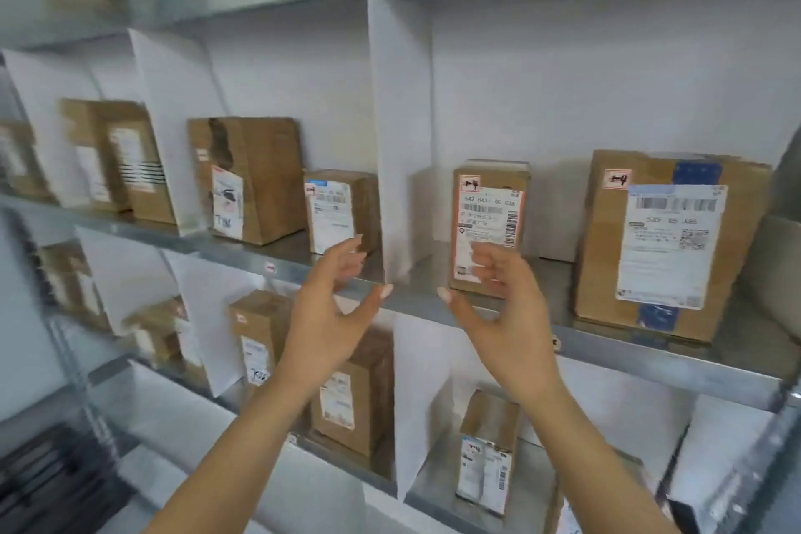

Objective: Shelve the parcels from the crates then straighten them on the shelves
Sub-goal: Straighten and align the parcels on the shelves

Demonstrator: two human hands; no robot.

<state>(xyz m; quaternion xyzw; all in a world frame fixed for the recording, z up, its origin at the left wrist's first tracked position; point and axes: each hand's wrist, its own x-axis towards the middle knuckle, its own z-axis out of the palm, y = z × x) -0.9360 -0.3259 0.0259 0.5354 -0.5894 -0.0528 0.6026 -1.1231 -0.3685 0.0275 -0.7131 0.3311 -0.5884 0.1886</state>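
While our hands hover: our left hand (pixel 333 308) and right hand (pixel 498 308) are raised in front of the middle shelf (pixel 650 360), fingers spread and loosely curved, gripping nothing.
Small parcel: the small parcel (pixel 490 225) with the red-bordered label stands upright near the shelf's front edge, in the compartment just right of the white divider (pixel 398 121).
Contact: our right fingers overlap the lower front of that parcel, but we cannot tell whether they touch it.
Neighbours: the large parcel (pixel 667 243) stands apart from it to the right. A second small parcel (pixel 338 212) stands left of the divider, beyond our left hand.
Step, as we judge it: with nothing in hand and boxes already standing on the shelves, we are straightening, and the red-labelled box looks like the one to take.
Doing it well: we should bring the left hand across the divider, put one palm flat on each side face, then turn the box until its front lies parallel to the shelf edge, label outward.
Care: we should slide the box along the shelf and not lift it, since a tall narrow box tips easily. It should stay clear of the divider and back from the rim.
Check: afterwards, we compare its front with the large parcel's front.
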